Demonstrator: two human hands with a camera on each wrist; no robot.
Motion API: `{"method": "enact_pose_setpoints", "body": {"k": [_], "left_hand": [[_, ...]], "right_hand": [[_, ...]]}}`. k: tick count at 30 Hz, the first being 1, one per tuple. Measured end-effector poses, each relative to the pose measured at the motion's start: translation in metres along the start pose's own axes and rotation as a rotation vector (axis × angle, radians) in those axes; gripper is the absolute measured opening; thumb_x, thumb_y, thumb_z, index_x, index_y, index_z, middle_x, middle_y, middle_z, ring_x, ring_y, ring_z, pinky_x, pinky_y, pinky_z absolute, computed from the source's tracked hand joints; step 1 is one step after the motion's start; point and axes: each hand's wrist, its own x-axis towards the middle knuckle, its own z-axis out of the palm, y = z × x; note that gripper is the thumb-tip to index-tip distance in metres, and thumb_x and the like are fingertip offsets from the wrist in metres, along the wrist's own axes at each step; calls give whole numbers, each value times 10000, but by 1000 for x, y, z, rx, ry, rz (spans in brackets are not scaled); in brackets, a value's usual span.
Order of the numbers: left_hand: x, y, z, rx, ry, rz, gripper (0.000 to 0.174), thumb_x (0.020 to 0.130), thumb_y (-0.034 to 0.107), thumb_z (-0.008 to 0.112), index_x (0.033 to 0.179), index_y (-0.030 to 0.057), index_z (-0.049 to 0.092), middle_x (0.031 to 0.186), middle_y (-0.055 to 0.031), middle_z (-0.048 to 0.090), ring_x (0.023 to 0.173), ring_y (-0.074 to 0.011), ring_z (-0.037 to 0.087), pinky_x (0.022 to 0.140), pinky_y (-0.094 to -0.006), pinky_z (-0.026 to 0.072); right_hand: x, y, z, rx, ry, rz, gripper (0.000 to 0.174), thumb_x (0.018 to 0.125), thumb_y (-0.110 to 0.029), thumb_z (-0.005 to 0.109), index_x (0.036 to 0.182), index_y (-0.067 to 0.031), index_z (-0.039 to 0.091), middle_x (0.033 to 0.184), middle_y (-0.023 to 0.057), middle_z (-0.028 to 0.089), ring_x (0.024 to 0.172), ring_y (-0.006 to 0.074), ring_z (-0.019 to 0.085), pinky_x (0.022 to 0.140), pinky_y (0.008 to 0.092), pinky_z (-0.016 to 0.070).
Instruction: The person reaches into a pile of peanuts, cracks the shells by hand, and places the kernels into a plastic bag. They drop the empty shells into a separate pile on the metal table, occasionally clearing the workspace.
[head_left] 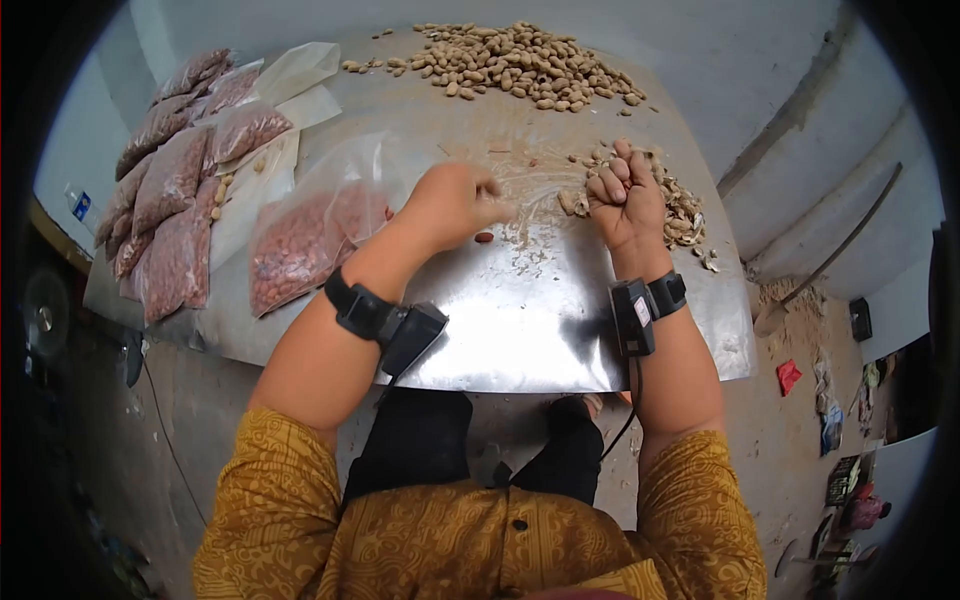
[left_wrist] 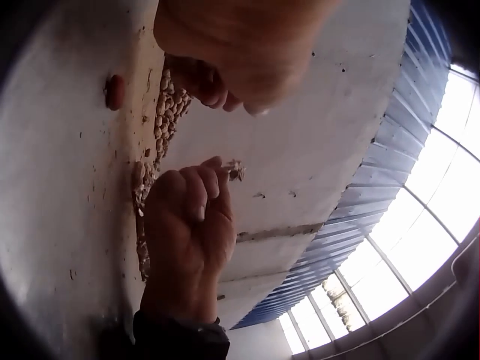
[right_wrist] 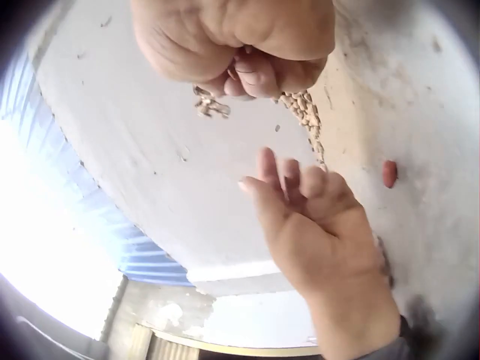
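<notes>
My right hand [head_left: 628,200] is raised over the near edge of a heap of broken peanut shells [head_left: 682,210]. Its fingers curl in, and the thumb and forefinger pinch a cracked peanut shell [left_wrist: 236,171], whose pieces stick out past the fingertips in both wrist views. A bit of reddish kernel shows between the curled fingers in the head view. To the left, my left hand [head_left: 455,205] hovers over the metal table [head_left: 500,340] with loosely bent fingers and nothing in them. Below it lies one red peanut kernel [head_left: 484,238].
At the table's far side is a pile of unshelled peanuts [head_left: 530,65]. An open clear bag of red kernels [head_left: 310,245] lies beside my left forearm. Filled bags [head_left: 175,190] are stacked at the far left. A long-handled shovel [head_left: 830,260] leans at the right wall.
</notes>
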Motion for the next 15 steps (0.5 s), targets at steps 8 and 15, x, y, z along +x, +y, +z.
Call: {"method": "enact_pose_setpoints", "body": {"k": [8, 15], "left_hand": [[-7, -6, 0, 109, -273, 48, 180, 668, 149, 720, 745, 7, 640, 687, -142, 623, 614, -233, 591, 576, -333, 450], [-5, 9, 6, -347, 129, -85, 127, 773, 115, 669, 803, -7, 649, 758, -77, 652, 658, -125, 595, 584, -262, 464]], "right_hand": [[-4, 5, 4, -124, 22, 19, 250, 932, -172, 498, 1125, -21, 447, 653, 3, 417, 461, 88, 327, 442, 229, 266], [-18, 26, 18, -272, 96, 261, 251, 938, -253, 484, 1012, -19, 535, 646, 29, 466, 434, 97, 337, 426, 225, 270]]}}
